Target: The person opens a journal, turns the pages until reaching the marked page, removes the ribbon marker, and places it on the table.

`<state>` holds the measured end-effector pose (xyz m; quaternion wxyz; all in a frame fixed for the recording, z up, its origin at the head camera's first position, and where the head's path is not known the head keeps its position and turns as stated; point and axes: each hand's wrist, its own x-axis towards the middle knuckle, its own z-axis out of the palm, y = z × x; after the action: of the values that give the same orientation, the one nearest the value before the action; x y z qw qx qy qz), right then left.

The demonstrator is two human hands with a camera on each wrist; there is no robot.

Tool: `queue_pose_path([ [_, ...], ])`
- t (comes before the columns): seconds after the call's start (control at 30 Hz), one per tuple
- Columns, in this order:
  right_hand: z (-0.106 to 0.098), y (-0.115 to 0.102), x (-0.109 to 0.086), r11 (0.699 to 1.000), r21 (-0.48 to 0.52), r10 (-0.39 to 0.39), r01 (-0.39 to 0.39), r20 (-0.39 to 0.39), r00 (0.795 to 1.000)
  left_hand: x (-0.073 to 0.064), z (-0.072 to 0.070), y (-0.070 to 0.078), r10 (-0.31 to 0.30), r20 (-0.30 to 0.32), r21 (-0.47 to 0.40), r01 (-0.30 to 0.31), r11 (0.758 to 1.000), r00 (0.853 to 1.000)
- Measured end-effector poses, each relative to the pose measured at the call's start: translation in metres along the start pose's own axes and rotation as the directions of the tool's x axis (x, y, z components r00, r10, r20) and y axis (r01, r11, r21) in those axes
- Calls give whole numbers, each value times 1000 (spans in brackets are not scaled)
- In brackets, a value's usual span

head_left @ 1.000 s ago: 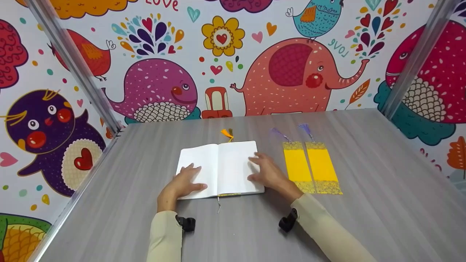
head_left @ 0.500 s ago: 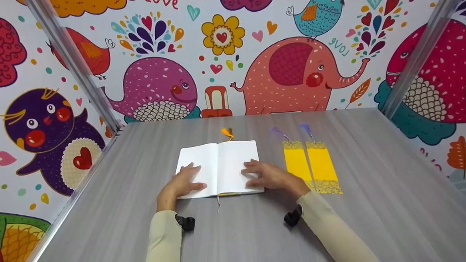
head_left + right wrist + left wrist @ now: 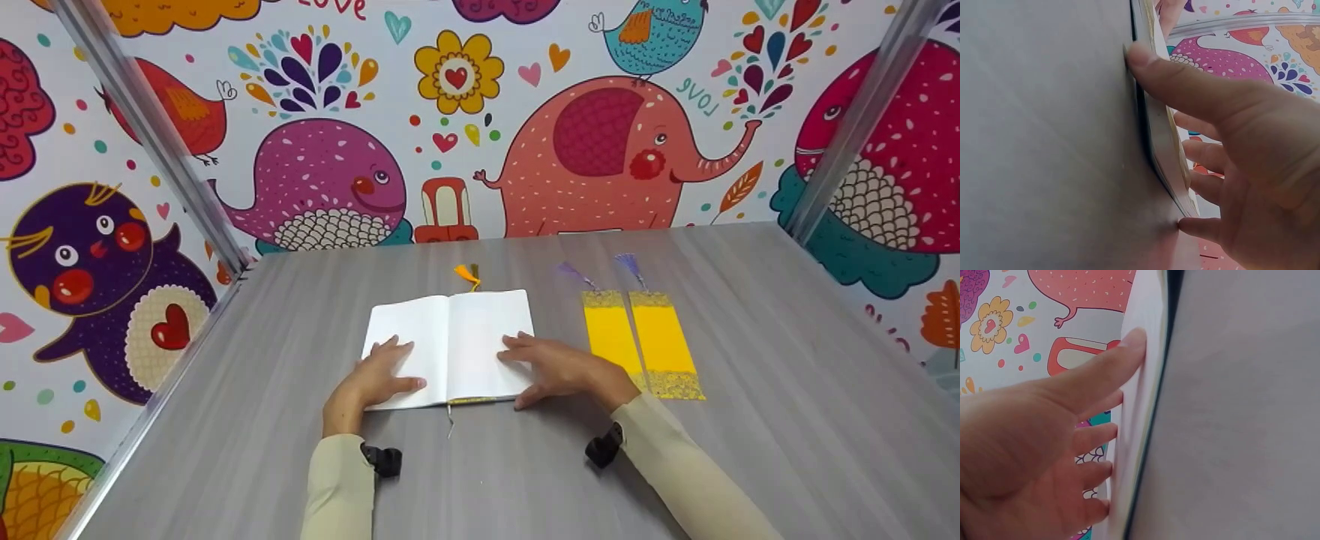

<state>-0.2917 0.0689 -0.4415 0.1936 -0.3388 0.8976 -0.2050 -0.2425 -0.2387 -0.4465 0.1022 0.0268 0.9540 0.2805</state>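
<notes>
An open notebook [image 3: 480,330] with blank white pages lies on the table. My left hand [image 3: 373,377] rests on the left page, fingers and thumb spread. On the right page's outer side lie the fingers of my right hand [image 3: 562,365], its thumb at the book's front edge near the corner. The right wrist view shows that thumb [image 3: 1143,56] against the edge of the dark cover, fingers fairly straight. An orange tassel [image 3: 466,276] sticks out beyond the book's top. A yellow patterned strip [image 3: 471,401] shows under the pages at the bottom, beside a thin ribbon [image 3: 451,424].
Right of the notebook lie two yellow bookmarks, the nearer one [image 3: 611,337] and the outer one [image 3: 661,337], with glittery ends and purple tassels [image 3: 628,266]. The grey table [image 3: 262,360] meets a wall [image 3: 465,150] printed with cartoon animals. Metal posts [image 3: 150,135] stand at the corners.
My right hand has shifted slightly inward over the right page, and its thumb has moved from the page down to the book's front edge. The left hand has stayed put.
</notes>
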Motion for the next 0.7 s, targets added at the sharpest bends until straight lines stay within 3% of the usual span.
queue_pose_path([
  [0.3, -4, 6, -1, 996, 81, -25, 24, 13, 1000, 2, 0, 0, -23, 5, -17, 23, 1000, 1000],
  [0.53, -7, 14, 0, 987, 108, -110, 116, -61, 992, 2, 1, -1, -15, 3, -17, 15, 1000, 1000],
  [0.7, -7, 18, 3, 990, 138, -6, 28, -154, 988, 0, 1, -1, -16, 3, -15, 16, 1000, 1000],
])
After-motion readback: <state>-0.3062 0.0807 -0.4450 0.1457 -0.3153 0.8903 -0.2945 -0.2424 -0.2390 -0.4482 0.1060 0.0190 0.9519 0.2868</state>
